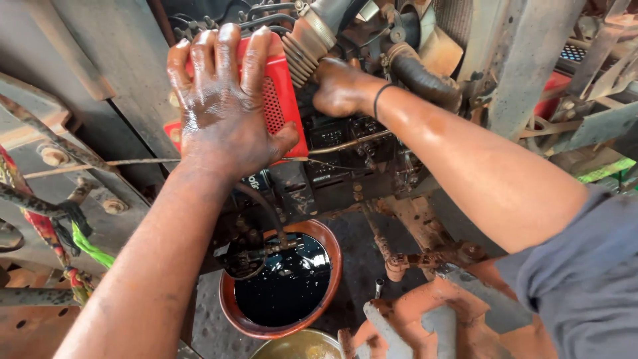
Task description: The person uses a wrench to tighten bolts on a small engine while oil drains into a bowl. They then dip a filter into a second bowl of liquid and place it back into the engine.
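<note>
My left hand, smeared with oil, grips a red box-shaped can with a perforated side, holding it up against the engine. My right hand reaches deeper into the engine bay, fingers curled near a ribbed hose and a black rubber hose; what it grips is hidden. Below, a round rust-coloured pan holds black oil.
A dark engine block with a thin metal tube sits behind the hands. Grey frame panels stand left, a steel beam right. Orange metal parts lie at the bottom. A second bowl sits beneath the pan.
</note>
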